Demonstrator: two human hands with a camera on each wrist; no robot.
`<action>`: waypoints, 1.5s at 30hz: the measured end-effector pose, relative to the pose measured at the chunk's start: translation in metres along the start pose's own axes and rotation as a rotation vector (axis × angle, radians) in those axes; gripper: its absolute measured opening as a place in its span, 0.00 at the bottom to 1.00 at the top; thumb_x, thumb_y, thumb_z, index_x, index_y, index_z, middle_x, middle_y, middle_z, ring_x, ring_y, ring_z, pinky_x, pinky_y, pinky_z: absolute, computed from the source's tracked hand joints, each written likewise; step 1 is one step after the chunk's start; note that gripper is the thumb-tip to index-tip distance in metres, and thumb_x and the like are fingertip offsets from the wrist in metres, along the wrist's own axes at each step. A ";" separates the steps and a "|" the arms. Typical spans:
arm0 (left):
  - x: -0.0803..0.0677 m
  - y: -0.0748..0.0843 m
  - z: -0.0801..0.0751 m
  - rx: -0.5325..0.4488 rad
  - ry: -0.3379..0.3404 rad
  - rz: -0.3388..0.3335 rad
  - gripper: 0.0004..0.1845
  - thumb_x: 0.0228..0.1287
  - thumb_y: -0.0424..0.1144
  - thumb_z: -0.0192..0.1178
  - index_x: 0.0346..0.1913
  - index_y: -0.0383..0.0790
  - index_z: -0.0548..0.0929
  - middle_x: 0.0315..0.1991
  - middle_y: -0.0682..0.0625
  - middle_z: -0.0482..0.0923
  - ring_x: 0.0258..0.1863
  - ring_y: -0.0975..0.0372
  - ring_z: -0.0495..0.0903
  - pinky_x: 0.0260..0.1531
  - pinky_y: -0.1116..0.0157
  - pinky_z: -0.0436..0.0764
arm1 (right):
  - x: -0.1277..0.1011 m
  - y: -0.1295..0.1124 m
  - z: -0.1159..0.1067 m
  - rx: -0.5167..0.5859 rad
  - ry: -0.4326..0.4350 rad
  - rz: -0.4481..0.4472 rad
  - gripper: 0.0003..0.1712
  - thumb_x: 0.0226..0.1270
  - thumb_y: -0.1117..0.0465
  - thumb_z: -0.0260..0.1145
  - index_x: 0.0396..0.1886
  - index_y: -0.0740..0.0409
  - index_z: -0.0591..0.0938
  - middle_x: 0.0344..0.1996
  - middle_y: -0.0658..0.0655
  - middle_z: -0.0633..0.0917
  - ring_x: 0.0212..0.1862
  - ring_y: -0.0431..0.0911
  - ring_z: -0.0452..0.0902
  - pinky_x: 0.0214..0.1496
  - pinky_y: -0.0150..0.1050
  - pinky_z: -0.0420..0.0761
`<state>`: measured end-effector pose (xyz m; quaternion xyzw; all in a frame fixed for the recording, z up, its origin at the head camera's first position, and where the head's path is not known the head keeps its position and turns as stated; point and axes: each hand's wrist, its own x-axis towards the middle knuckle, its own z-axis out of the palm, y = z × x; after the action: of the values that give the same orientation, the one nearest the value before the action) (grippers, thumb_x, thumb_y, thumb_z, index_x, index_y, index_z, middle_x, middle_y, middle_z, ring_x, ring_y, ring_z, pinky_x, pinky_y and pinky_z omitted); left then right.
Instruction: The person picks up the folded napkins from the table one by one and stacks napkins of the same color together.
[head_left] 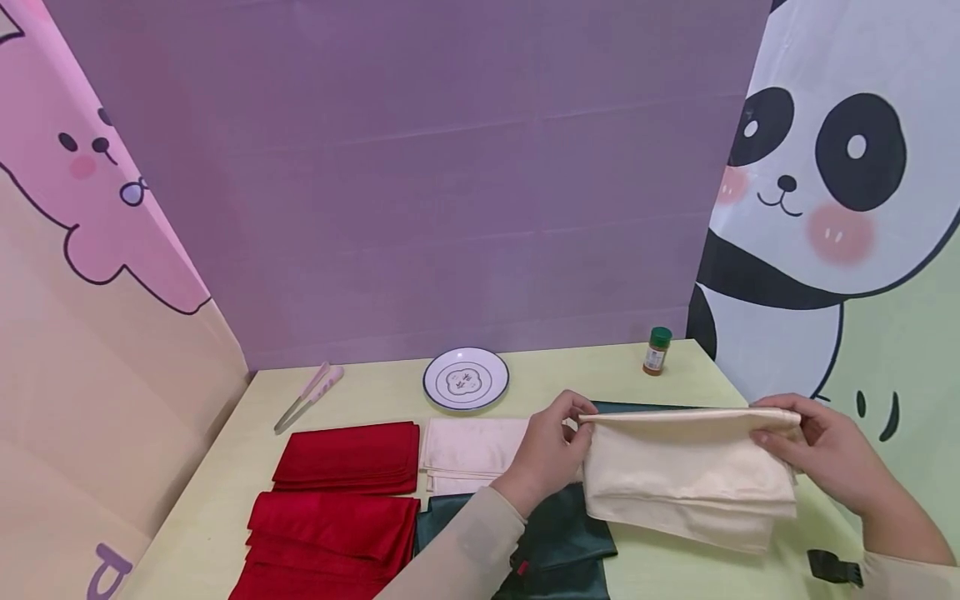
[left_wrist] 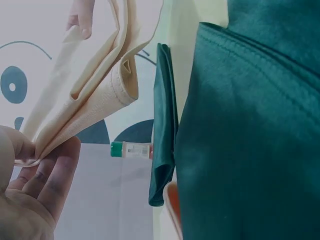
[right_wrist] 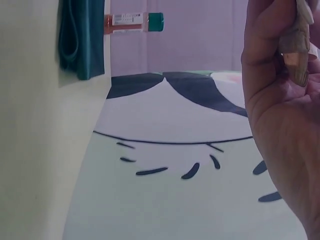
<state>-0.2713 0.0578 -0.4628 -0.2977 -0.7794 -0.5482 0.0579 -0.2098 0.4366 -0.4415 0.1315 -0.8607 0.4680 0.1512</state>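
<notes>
A folded cream cloth (head_left: 686,475) is held up over the table, stretched between both hands. My left hand (head_left: 549,454) pinches its upper left corner, and my right hand (head_left: 813,446) pinches the upper right corner. In the left wrist view the cream cloth (left_wrist: 82,95) hangs in several layers from the thumb and fingers (left_wrist: 50,175). The right wrist view shows my palm (right_wrist: 282,125) with a cloth edge (right_wrist: 295,50) caught in the fingers. Dark green cloth (head_left: 558,542) lies on the table under the held one.
Two stacks of red cloth (head_left: 348,454) (head_left: 330,542) and a cream stack (head_left: 468,454) lie at the left. A white plate (head_left: 466,378), pink-handled tongs (head_left: 309,394) and a green-capped spice bottle (head_left: 657,350) stand farther back. Printed backdrops wall three sides.
</notes>
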 end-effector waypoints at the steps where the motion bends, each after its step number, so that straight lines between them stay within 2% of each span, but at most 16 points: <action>1: 0.000 0.000 -0.002 -0.002 0.006 0.002 0.11 0.78 0.33 0.60 0.53 0.55 0.78 0.44 0.57 0.78 0.29 0.70 0.79 0.27 0.71 0.82 | 0.001 -0.001 0.001 -0.001 0.002 -0.003 0.21 0.69 0.73 0.71 0.60 0.62 0.79 0.41 0.45 0.86 0.34 0.40 0.83 0.28 0.38 0.85; 7: 0.000 0.003 -0.011 -0.005 0.037 0.002 0.11 0.77 0.32 0.60 0.52 0.53 0.78 0.45 0.55 0.79 0.28 0.70 0.80 0.28 0.71 0.82 | 0.011 -0.005 0.008 0.006 0.035 0.004 0.22 0.66 0.73 0.73 0.58 0.60 0.81 0.38 0.47 0.87 0.31 0.41 0.82 0.26 0.37 0.83; 15: 0.000 -0.002 -0.023 -0.027 0.078 -0.031 0.12 0.77 0.32 0.60 0.52 0.54 0.79 0.46 0.55 0.79 0.29 0.69 0.82 0.30 0.70 0.84 | 0.022 -0.013 0.020 -0.004 0.002 -0.010 0.21 0.68 0.71 0.73 0.59 0.59 0.81 0.39 0.46 0.86 0.32 0.41 0.84 0.26 0.38 0.85; 23: -0.001 -0.001 -0.037 -0.037 0.127 -0.016 0.12 0.75 0.30 0.60 0.52 0.52 0.79 0.45 0.52 0.81 0.27 0.68 0.82 0.31 0.69 0.84 | 0.035 -0.022 0.028 -0.015 -0.007 0.022 0.21 0.70 0.66 0.74 0.60 0.57 0.80 0.40 0.46 0.86 0.35 0.41 0.85 0.28 0.41 0.87; 29: -0.001 -0.003 -0.047 -0.026 0.153 -0.009 0.12 0.75 0.30 0.61 0.53 0.51 0.79 0.45 0.54 0.80 0.27 0.67 0.81 0.32 0.68 0.85 | 0.045 -0.029 0.036 0.019 -0.023 -0.014 0.20 0.70 0.67 0.73 0.59 0.59 0.80 0.42 0.47 0.86 0.35 0.42 0.85 0.27 0.42 0.87; 40: -0.003 -0.003 -0.066 -0.052 0.198 -0.003 0.12 0.74 0.29 0.61 0.53 0.48 0.80 0.43 0.50 0.81 0.24 0.65 0.77 0.28 0.70 0.79 | 0.059 -0.042 0.051 0.033 -0.025 -0.045 0.20 0.70 0.67 0.73 0.59 0.59 0.80 0.45 0.48 0.83 0.38 0.42 0.85 0.30 0.44 0.88; 45: -0.004 -0.006 -0.074 -0.063 0.211 0.000 0.12 0.75 0.29 0.61 0.53 0.49 0.80 0.43 0.50 0.82 0.22 0.65 0.76 0.26 0.70 0.77 | 0.064 -0.047 0.059 0.074 -0.035 -0.047 0.21 0.71 0.68 0.72 0.60 0.61 0.79 0.46 0.50 0.83 0.38 0.44 0.85 0.30 0.45 0.89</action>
<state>-0.2888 -0.0107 -0.4404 -0.2400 -0.7512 -0.6009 0.1302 -0.2592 0.3567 -0.4110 0.1655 -0.8420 0.4934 0.1423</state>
